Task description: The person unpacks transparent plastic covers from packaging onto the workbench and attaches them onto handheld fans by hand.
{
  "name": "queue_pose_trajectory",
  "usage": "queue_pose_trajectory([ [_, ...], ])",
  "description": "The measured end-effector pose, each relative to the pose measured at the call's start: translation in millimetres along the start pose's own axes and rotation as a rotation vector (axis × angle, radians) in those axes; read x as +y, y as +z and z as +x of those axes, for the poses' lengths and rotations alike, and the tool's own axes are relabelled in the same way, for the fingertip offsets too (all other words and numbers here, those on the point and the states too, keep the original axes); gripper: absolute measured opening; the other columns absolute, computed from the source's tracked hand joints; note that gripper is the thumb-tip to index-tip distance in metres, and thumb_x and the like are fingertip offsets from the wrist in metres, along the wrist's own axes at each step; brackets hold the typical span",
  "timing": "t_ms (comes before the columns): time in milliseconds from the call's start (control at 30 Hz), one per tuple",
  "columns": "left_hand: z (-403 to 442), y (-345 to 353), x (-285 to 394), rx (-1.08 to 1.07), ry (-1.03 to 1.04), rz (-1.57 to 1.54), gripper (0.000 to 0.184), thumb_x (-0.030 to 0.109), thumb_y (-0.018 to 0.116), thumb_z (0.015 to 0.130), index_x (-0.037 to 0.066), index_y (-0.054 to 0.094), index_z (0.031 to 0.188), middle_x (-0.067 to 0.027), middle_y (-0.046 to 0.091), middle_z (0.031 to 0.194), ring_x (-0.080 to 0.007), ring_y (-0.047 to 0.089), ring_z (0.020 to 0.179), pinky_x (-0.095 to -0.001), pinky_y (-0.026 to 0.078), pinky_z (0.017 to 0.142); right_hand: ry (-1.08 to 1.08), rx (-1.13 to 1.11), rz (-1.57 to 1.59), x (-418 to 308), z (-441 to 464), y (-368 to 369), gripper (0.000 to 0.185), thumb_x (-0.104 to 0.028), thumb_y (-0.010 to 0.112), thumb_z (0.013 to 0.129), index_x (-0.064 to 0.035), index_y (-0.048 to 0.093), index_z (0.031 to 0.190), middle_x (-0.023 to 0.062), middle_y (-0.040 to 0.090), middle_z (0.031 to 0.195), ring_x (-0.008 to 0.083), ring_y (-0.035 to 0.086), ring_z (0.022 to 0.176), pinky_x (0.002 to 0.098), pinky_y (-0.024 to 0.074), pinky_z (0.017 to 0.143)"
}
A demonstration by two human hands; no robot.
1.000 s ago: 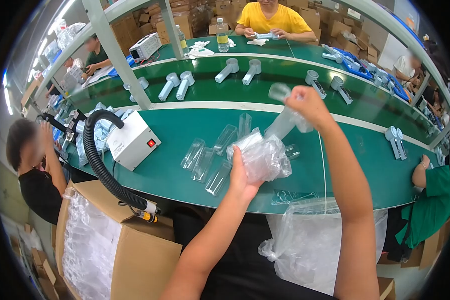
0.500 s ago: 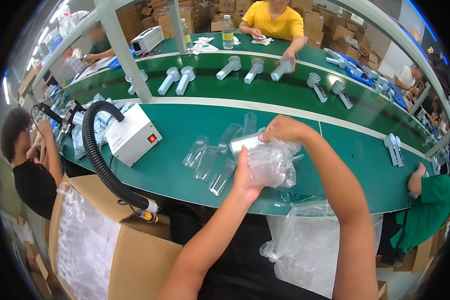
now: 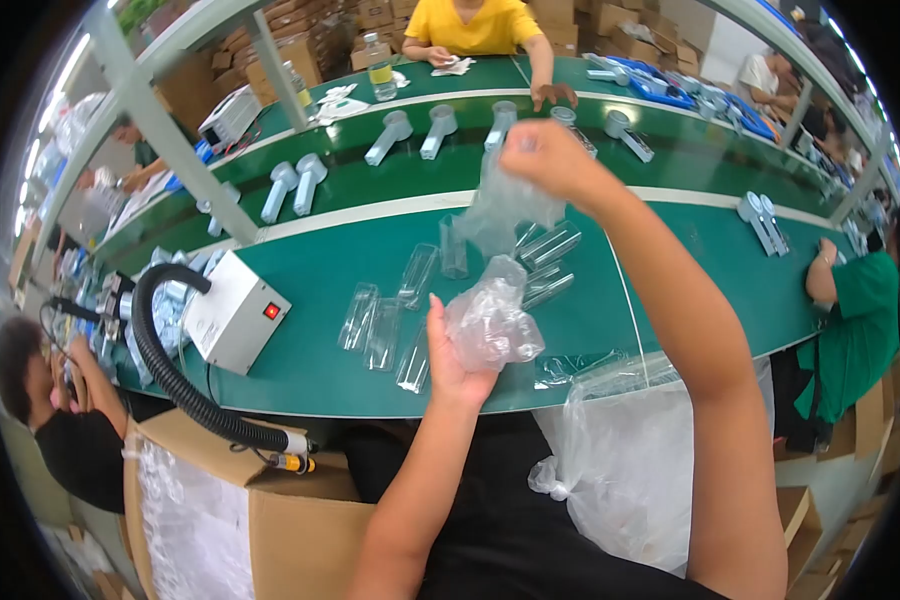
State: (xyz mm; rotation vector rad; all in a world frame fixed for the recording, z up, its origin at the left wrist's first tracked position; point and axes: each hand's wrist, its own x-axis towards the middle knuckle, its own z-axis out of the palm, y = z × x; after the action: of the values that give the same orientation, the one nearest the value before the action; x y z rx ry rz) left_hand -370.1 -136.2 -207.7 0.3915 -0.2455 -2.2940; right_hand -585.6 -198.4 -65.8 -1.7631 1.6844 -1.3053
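R hand (image 3: 555,163) & plastic bag (image 3: 505,212) blurred, fingertips hidden in fist. L hand (image 3: 458,370): most fingers behind clear bundle (image 3: 492,318), contents unclear. Yellow-shirted person (image 3: 473,28) is cut off @ top edge, carton (image 3: 305,545) @ btm. White box (image 3: 238,308) txt too small to read.

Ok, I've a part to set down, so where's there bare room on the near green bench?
Between the white box and clear tubes; also between the right arm and the pale blue parts at right. It's crowded around the left hand: tubes either side, clear film to its right.

Crumpled translucent plastic (image 3: 493,315), held aloft
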Motion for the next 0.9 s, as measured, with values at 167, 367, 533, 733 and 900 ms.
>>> queue_pose_trajectory([
  [167,4,1,6,0.023,0.027,-0.002,0.062,0.061,0.046,0.092,0.009,0.055,0.124,-0.0071,0.062,0.115,-0.0244,0.060,0.102,-0.0426,0.050,0.087,0.066,-0.279,0.109,-12,-27,-52,0.014,-0.011,0.064,0.074,-0.0080,0.053,0.082,-0.0018,0.052,0.077,0.0087,0.051,0.072,0.0285,0.0456,0.063],
  [367,5,8,1,0.013,0.123,0.100,0.065,0.059,0.045,0.095,0.006,0.047,0.133,-0.0115,0.058,0.126,-0.0255,0.058,0.114,-0.0434,0.048,0.095,-0.125,-0.712,-0.182,4,-68,2,0.023,-0.020,0.069,0.078,-0.0078,0.072,0.098,0.0131,0.071,0.096,0.0263,0.067,0.091,0.0381,0.0508,0.082],
  [533,2,4,2,-0.044,0.091,0.002,0.061,0.055,0.044,0.096,0.005,0.050,0.131,-0.0108,0.059,0.124,-0.0252,0.058,0.112,-0.0417,0.047,0.096,-0.106,-0.571,-0.212,7,-74,6,0.024,-0.022,0.068,0.079,-0.0076,0.071,0.098,0.0116,0.072,0.097,0.0284,0.068,0.088,0.0358,0.0519,0.079],
  [733,3,8,-4,-0.035,0.062,-0.024,0.060,0.057,0.044,0.096,0.005,0.054,0.125,-0.0098,0.062,0.119,-0.0263,0.059,0.109,-0.0415,0.047,0.094,-0.055,-0.444,-0.156,5,-81,13,0.014,-0.013,0.073,0.076,-0.0043,0.063,0.082,0.0088,0.068,0.086,0.0190,0.065,0.078,0.0308,0.0491,0.070],
  [900,6,-1,-4,-0.048,0.042,-0.094,0.059,0.058,0.043,0.096,0.008,0.056,0.124,-0.0088,0.064,0.116,-0.0250,0.060,0.107,-0.0426,0.048,0.092,0.188,-0.412,0.307,4,-64,1,0.011,-0.010,0.071,0.080,-0.0046,0.062,0.079,-0.0003,0.062,0.081,0.0084,0.056,0.076,0.0267,0.0468,0.070],
])
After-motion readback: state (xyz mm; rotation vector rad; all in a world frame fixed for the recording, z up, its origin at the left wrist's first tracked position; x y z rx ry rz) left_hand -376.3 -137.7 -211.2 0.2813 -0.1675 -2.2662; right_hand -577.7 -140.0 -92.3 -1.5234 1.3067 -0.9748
